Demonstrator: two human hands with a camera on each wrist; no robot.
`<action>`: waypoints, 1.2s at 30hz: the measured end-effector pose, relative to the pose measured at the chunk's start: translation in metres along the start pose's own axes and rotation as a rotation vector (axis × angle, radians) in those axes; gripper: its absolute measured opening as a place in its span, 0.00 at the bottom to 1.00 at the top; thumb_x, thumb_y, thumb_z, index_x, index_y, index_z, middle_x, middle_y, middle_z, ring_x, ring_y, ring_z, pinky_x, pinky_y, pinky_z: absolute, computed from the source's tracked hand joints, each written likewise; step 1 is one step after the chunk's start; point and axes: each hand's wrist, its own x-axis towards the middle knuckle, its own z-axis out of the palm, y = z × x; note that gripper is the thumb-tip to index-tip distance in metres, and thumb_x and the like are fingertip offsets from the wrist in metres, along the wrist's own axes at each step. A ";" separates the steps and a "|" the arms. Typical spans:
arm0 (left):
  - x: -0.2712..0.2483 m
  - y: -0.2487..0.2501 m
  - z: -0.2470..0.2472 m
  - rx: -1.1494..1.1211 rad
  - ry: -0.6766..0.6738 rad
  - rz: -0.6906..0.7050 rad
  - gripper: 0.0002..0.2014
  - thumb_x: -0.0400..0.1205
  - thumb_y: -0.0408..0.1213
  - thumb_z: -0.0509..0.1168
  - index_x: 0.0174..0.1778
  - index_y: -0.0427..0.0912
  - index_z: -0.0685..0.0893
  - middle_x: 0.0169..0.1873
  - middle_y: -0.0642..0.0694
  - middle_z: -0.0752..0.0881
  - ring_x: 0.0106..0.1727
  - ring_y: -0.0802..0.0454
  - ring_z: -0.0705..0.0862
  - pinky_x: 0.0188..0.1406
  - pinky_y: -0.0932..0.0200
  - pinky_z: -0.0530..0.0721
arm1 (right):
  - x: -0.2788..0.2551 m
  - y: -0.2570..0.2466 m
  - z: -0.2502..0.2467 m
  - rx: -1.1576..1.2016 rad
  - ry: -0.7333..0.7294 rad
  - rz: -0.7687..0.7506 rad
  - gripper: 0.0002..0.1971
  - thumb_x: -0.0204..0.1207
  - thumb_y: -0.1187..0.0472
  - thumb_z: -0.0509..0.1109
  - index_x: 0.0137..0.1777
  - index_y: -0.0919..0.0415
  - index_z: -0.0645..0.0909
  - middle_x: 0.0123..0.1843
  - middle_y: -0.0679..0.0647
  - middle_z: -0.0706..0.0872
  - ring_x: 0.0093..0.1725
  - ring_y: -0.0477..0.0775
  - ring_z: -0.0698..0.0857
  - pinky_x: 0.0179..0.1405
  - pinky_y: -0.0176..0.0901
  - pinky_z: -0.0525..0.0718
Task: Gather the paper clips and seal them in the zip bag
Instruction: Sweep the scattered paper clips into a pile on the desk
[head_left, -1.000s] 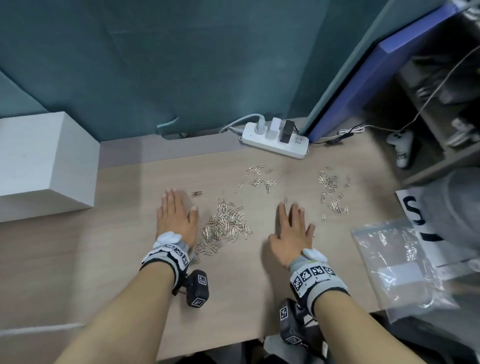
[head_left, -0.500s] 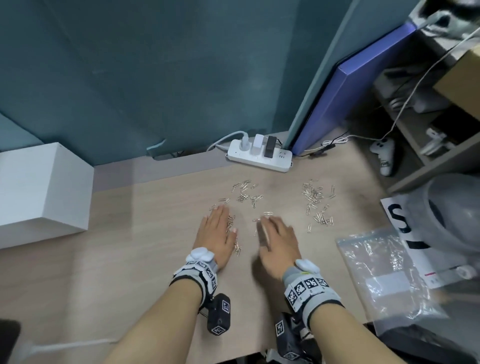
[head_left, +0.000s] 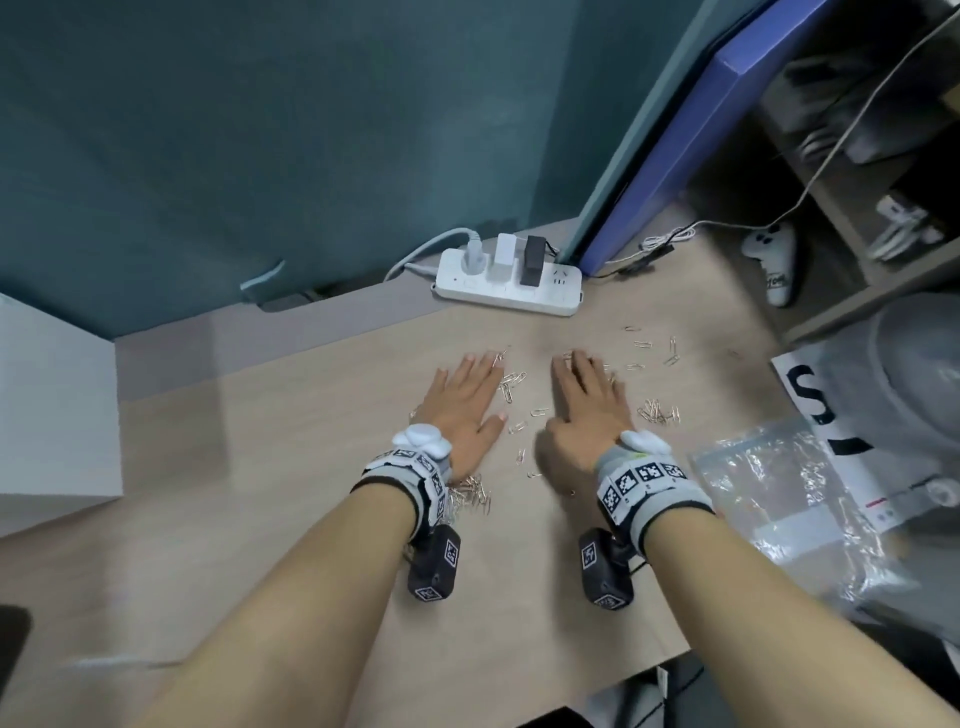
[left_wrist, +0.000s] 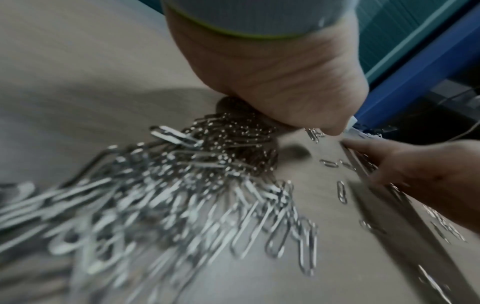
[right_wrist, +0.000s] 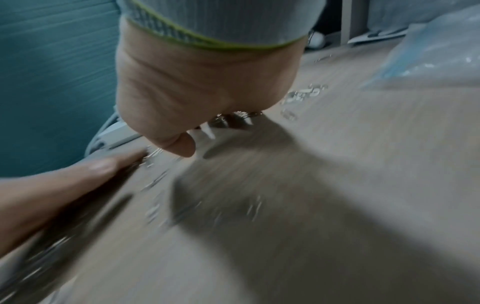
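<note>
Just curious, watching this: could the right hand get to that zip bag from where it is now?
Probably yes. The right hand lies flat on the desk, and the zip bag sits just to its right with only a few loose paper clips between them.

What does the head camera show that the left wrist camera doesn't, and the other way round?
Head only: the zip bag lying right of the right hand, the power strip and the white box.
Left wrist only: the dense paper clip pile close up beneath the left hand.
Both: flat hands on the table among loose clips.
</note>
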 end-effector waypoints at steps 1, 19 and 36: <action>-0.006 0.003 0.002 -0.018 0.014 0.020 0.33 0.90 0.54 0.48 0.90 0.50 0.46 0.89 0.53 0.43 0.89 0.52 0.38 0.88 0.44 0.38 | -0.008 -0.010 0.007 0.036 -0.013 -0.051 0.44 0.77 0.55 0.64 0.91 0.45 0.46 0.93 0.48 0.40 0.92 0.52 0.37 0.90 0.57 0.37; 0.113 0.111 -0.014 0.099 -0.083 0.205 0.34 0.89 0.55 0.50 0.90 0.47 0.51 0.90 0.49 0.49 0.90 0.49 0.48 0.88 0.46 0.51 | 0.013 0.118 -0.069 0.062 0.060 0.370 0.43 0.79 0.51 0.63 0.91 0.43 0.46 0.93 0.50 0.42 0.92 0.60 0.42 0.87 0.70 0.40; 0.120 0.125 0.009 0.259 -0.259 0.343 0.34 0.90 0.53 0.47 0.90 0.49 0.43 0.90 0.51 0.43 0.90 0.48 0.42 0.89 0.45 0.50 | -0.022 0.095 -0.028 0.177 -0.056 0.171 0.46 0.81 0.53 0.63 0.91 0.60 0.39 0.92 0.58 0.32 0.91 0.56 0.33 0.89 0.54 0.35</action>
